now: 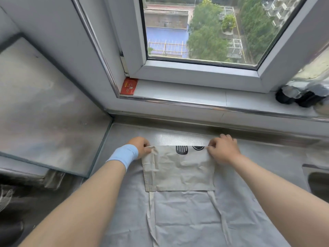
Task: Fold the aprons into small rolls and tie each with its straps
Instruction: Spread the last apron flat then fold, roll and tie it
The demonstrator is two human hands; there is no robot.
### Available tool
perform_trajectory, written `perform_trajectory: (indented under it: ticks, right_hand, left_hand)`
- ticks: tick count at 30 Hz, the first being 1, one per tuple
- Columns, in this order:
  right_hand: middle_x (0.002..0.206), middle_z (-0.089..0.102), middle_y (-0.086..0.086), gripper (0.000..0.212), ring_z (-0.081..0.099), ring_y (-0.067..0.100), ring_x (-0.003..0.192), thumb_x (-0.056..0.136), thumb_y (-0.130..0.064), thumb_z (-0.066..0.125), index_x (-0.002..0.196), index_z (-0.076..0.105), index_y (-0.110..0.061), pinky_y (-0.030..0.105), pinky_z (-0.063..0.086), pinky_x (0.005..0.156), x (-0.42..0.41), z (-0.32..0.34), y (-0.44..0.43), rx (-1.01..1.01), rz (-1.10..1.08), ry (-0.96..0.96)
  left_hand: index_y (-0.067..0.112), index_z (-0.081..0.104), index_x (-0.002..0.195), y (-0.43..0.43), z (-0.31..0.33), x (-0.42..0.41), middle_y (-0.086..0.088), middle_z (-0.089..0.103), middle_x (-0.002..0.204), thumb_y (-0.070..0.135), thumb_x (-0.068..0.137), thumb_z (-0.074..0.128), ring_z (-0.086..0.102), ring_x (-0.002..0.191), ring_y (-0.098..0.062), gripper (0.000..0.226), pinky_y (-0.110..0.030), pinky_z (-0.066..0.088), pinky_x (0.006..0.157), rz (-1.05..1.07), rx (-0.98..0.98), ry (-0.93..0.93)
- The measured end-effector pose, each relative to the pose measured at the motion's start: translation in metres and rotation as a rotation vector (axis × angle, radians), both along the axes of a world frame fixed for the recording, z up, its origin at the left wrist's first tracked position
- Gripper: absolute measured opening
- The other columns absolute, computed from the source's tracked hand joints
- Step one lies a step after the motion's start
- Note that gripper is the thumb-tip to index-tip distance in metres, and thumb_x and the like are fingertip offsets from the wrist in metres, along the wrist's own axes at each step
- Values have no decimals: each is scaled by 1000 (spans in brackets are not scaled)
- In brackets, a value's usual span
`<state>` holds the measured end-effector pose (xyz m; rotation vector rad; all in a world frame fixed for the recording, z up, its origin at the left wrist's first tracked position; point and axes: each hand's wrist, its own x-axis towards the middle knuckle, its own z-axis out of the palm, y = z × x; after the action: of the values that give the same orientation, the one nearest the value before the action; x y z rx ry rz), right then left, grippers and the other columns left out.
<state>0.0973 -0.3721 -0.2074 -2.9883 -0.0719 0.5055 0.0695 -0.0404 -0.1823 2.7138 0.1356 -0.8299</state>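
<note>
Lying on a grey cloth [249, 202] below the window [201, 68], the apron [179, 172].

Setting: home kitchen. Stainless steel countertop [267, 154] with sink [318, 182] at its right edge; window [195, 29] above the sill [178, 94] overlooks rooftops, treetops (viewed from high up).

Counter [181, 139], steel, under window. One grey cloth [187, 220] spread over it; on this, one apron [178, 170], beige, folded, straps [219, 211] trailing.
</note>
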Motion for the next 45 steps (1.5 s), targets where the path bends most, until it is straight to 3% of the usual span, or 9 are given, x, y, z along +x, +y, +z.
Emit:
perform_trajectory:
  ticks: [7,13,18,22,25,28,35,39,45]
  right_hand:
    - [87,66,-4,14,59,23,90,92,-34,58,82,59,-23,35,41,82,-4,8,-15,467,-259,-47]
    - [93,60,8,19,53,32,84,79,-15,69,96,62,-18,40,36,73,-8,10,10,-134,26,-532]
    - [121,56,13,40,56,38,105,73,-18,60,113,63,-19,47,46,83,-64,-5,62,101,140,-347]
    - [164,-6,6,66,-6,27,152,90,-61,37,151,12,-49,72,2,108,-97,-29,90,107,117,90]
    - [162,-25,4,71,-24,23,149,90,-69,29,151,-4,-52,75,-7,106,-88,-31,90,62,113,131]
    - [163,-23,4,72,-22,22,149,91,-67,31,151,-6,-51,75,-1,107,-65,-22,86,39,122,180]
    - [160,17,18,66,17,35,147,92,-37,48,152,24,-24,56,29,108,-73,-9,111,-72,195,-44]
    - [143,44,12,46,49,35,124,85,-38,44,126,53,-21,48,43,83,-144,-19,139,103,385,-109]
    - [164,-16,2,70,-16,25,151,97,-53,25,157,-3,-30,69,1,111,-142,-28,156,68,380,122]
  left_hand:
    - [22,55,73,14,-1,-3,-2,59,81,35,93,59,54,80,-24,24,-27,35,68,186,-136,-127]
    - [23,59,101,-2,-8,-8,-5,58,117,36,94,53,50,111,-29,16,-38,39,91,133,154,-349]
    - [21,56,114,-20,-26,-60,-6,51,118,25,82,68,49,109,-28,35,-39,42,89,147,236,-476]
    - [15,62,109,-22,-44,-113,-10,58,114,37,76,70,56,102,-31,41,-41,47,78,212,255,-378]
    - [19,22,153,-17,-57,-128,-8,11,162,61,87,28,12,147,-29,78,-46,19,114,112,228,-199]
    - [26,-11,153,-7,-58,-107,1,-27,158,59,94,25,-23,146,-22,77,-45,-7,118,39,182,-95]
    - [24,49,124,-17,-20,-123,2,43,134,30,91,42,42,121,-20,35,-34,36,96,95,235,-408]
    - [23,32,144,-11,-38,-172,1,26,154,47,92,36,26,140,-21,57,-38,27,109,38,240,-276]
    - [27,-4,154,10,-46,-157,3,-18,161,54,94,37,-16,148,-21,77,-48,-3,118,-11,211,-102]
